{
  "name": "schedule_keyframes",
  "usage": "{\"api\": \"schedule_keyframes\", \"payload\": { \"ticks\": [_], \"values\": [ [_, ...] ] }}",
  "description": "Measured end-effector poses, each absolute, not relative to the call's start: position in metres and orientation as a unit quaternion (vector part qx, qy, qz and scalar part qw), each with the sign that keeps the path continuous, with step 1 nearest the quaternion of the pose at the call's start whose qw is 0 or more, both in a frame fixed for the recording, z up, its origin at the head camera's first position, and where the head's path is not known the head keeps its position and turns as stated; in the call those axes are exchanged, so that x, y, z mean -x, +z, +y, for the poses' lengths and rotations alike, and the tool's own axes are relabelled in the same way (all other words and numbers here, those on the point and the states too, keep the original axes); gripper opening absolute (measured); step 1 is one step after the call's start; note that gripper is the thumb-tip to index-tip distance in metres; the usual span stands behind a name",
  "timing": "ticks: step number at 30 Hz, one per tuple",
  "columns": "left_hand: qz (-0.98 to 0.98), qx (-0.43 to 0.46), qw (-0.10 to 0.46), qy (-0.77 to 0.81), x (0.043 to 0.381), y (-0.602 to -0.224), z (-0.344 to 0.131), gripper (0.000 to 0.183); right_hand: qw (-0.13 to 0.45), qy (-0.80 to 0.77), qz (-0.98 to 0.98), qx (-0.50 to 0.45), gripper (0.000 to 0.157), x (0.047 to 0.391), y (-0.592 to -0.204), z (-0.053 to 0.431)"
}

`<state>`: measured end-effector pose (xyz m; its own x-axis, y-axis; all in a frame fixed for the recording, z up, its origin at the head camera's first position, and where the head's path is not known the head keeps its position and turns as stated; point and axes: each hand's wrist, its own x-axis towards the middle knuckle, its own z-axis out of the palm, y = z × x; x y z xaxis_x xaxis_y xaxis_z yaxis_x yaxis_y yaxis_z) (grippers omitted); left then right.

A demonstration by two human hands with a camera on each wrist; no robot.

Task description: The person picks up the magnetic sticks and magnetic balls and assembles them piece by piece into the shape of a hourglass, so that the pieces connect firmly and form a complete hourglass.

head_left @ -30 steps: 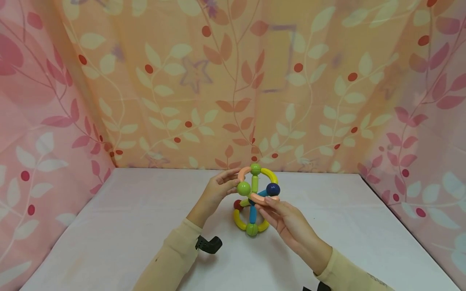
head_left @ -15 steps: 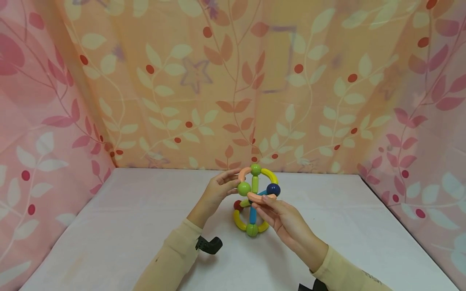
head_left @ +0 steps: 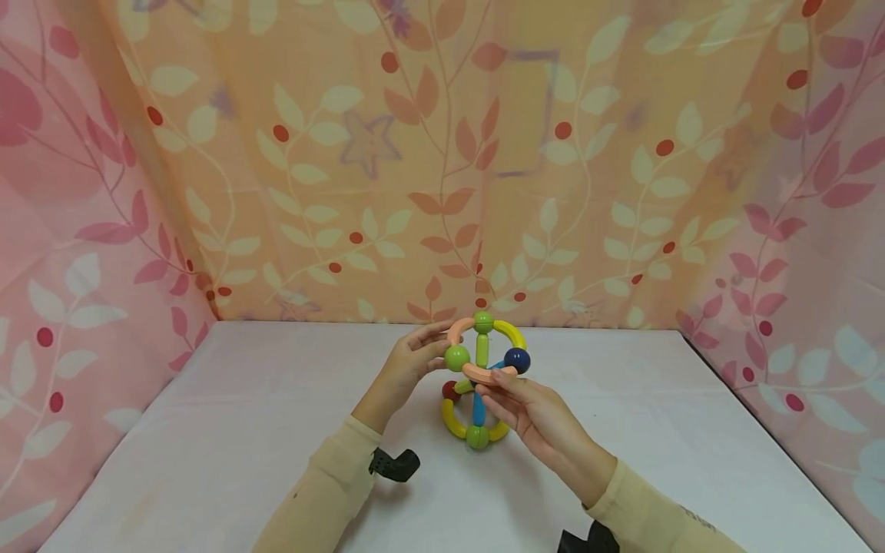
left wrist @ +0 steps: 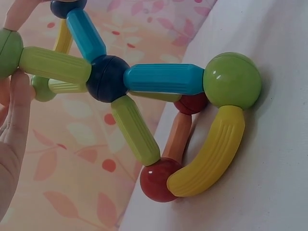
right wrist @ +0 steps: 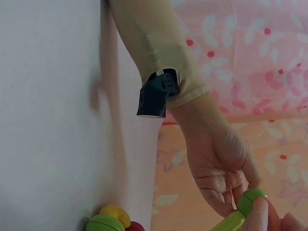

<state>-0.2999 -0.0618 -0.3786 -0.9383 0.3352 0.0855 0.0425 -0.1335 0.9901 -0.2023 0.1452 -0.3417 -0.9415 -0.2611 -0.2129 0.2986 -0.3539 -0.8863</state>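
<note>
A toy frame of magnetic sticks and balls stands upright on the white table; a navy ball (left wrist: 109, 78) joins its middle rods. My left hand (head_left: 408, 369) grips the upper left side, fingers at the curved orange stick behind the light green ball (head_left: 457, 359). Thumb and fingers of my right hand (head_left: 546, 422) pinch a second curved orange stick (head_left: 488, 375) across the front. Its left end sits right at that green ball, its right end close to the dark blue ball (head_left: 517, 360). The lower part has a green ball (left wrist: 232, 81), red balls and a yellow curved stick (left wrist: 211, 154).
The white-covered table (head_left: 228, 430) has pink floral cloth (head_left: 69, 230) at both sides and an orange floral cloth (head_left: 387, 192) behind. Black wrist cameras sit on both forearms, the left wrist camera (head_left: 396, 465) low over the table.
My right hand has moved slightly left with the curved orange stick, bringing its left end up to the light green ball. The left hand and the frame stay nearly in place.
</note>
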Motion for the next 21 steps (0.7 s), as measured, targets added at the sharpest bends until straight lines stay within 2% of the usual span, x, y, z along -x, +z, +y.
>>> {"api": "schedule_keyframes", "payload": {
  "ticks": [15,21],
  "values": [
    [0.637,-0.159,0.103,0.747,0.301,-0.38,-0.063,0.043,0.158,-0.817,0.552,-0.043,0.023,0.209,-0.344,0.146],
    [0.646,-0.154,0.104,0.74,0.3,-0.381,-0.063,0.043,0.185,-0.782,0.594,-0.027,0.047,0.207,-0.347,0.159]
  ]
}}
